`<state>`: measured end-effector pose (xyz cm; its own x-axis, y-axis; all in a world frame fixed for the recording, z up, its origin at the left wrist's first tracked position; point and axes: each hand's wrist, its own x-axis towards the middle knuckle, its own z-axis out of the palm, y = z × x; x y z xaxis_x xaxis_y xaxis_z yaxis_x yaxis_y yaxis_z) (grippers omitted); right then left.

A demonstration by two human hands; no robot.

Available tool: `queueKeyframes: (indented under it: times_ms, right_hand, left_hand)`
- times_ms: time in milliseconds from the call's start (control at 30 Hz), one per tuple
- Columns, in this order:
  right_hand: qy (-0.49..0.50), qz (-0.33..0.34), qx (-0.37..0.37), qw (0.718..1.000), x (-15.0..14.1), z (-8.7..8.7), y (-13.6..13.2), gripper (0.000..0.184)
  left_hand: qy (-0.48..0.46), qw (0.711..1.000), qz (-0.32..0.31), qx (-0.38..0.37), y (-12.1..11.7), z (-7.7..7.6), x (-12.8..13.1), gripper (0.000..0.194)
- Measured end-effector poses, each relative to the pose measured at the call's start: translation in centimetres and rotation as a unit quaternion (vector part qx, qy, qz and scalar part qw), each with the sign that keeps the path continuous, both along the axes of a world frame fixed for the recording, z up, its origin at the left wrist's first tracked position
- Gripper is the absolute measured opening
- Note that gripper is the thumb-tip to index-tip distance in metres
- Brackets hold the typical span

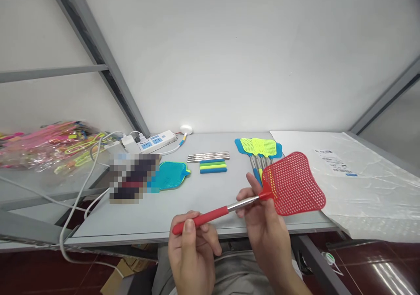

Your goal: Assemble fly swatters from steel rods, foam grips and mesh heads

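Observation:
A red fly swatter [297,185] with a perforated head and a metal shaft is held up above the table's front edge. My left hand [193,251] is closed around its red grip, thumb on top. Near the neck, where the shaft meets the head, my right hand [267,225] pinches it between thumb and fingers. Behind it lie several assembled swatters [259,147] with yellow-green and blue heads. Blue and green handle grips [213,166] lie in the middle of the table, with metal rods [208,156] just behind them. Loose teal swatter heads [172,175] are stacked to the left.
A white power strip [159,140] with plugs and cables stands at the back left. Beside the teal heads is a pixelated object [134,179]. White plastic packaging [370,190] covers the right side. Bagged colourful items [55,146] lie on the far left.

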<state>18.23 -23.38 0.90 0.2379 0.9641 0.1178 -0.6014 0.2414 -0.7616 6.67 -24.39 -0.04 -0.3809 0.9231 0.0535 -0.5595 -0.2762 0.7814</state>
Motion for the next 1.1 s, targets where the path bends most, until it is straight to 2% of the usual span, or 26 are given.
queueKeyframes:
  times_ms: [67, 167, 267, 333, 433, 500, 633, 700, 867, 933, 1000, 1067, 1100]
  right_hand:
    - [0.019, -0.025, 0.004, 1.0, 0.9, -0.2, 0.3, 0.037]
    - [0.04, -0.104, -0.033, 0.993, 2.7, -0.1, 0.6, 0.033]
    - [0.061, -0.217, -0.071, 0.972, 4.2, 0.2, 0.9, 0.022]
    - [0.056, -0.261, -0.069, 0.961, 4.8, 0.6, 0.9, 0.021]
    - [0.031, -0.242, -0.045, 0.969, 5.2, 1.1, 0.7, 0.024]
    - [0.02, -0.225, -0.024, 0.974, 5.2, 1.4, 0.6, 0.025]
    - [0.017, -0.226, -0.002, 0.974, 5.7, 2.1, 0.5, 0.02]
    - [0.005, -0.212, -0.007, 0.977, 6.0, 2.4, 0.6, 0.024]
    - [-0.112, -0.124, 0.005, 0.986, 5.7, 1.8, 0.2, 0.04]
    - [-0.186, -0.092, -0.007, 0.978, 5.2, 1.5, -0.3, 0.043]
    - [-0.24, -0.065, -0.04, 0.968, 4.7, 1.4, -0.9, 0.045]
    - [-0.269, -0.025, -0.096, 0.958, 4.6, 1.6, -1.4, 0.05]
    - [-0.277, -0.005, -0.127, 0.952, 4.7, 1.7, -1.5, 0.054]
  left_hand:
    - [0.011, 1.0, -0.009, -0.003, 0.1, 0.0, -0.3, 0.017]
    - [0.068, 0.997, -0.045, 0.006, 0.1, 0.1, -0.7, 0.022]
    - [0.2, 0.978, -0.055, 0.033, 0.0, 0.3, -0.8, 0.019]
    - [0.308, 0.948, -0.051, 0.065, 0.0, 0.5, -0.8, 0.014]
    - [0.419, 0.901, -0.054, 0.1, -0.2, 1.0, -0.7, 0.016]
    - [0.443, 0.889, -0.048, 0.104, -0.3, 1.2, -0.4, 0.021]
    - [0.424, 0.9, -0.035, 0.095, -0.5, 1.2, 0.8, 0.022]
    - [0.411, 0.904, -0.069, 0.095, -0.3, 0.9, 1.7, 0.021]
    - [0.391, 0.889, -0.232, 0.06, 0.1, 0.3, 4.3, 0.032]
    - [0.319, 0.895, -0.313, 0.004, 0.1, 0.5, 5.5, 0.044]
    - [0.207, 0.892, -0.393, -0.084, 0.1, 1.0, 6.6, 0.055]
    - [0.112, 0.878, -0.442, -0.143, 0.2, 1.3, 7.6, 0.065]
    - [0.09, 0.875, -0.453, -0.148, 0.3, 1.4, 7.8, 0.068]
